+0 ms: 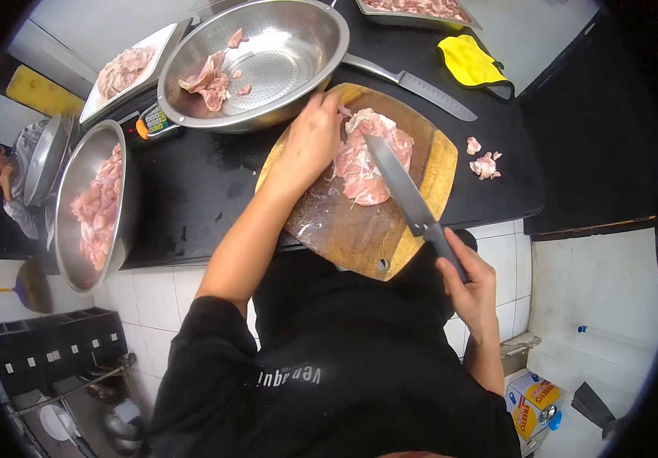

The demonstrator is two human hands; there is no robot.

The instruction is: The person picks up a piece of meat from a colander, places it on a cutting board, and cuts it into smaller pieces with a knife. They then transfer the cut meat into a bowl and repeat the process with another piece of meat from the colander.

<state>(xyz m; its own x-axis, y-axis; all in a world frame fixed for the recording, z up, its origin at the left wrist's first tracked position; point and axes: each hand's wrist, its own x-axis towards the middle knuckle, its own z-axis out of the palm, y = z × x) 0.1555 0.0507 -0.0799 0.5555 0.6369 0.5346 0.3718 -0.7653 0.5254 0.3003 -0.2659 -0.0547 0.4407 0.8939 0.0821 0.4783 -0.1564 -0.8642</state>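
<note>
A flattened piece of raw meat (pixel 367 172) lies on the wooden cutting board (pixel 336 233). My left hand (pixel 313 137) is at the upper left edge of the meat, its fingers curled down and pressed together on that edge. My right hand (pixel 468 282) is closed around the dark handle of a large knife (pixel 401 183). The knife's blade points up and left, with its tip over the upper middle of the meat. Small trimmed scraps (pixel 485 166) lie on the black table right of the board.
A perforated steel bowl (pixel 287 57) with some meat stands behind the board, a second knife (pixel 439 97) beside it. A yellow cloth (pixel 470 62) lies at the back right. At left are a deep bowl of meat (pixel 98 206), a white tray (pixel 149 69) and another person (pixel 19 172).
</note>
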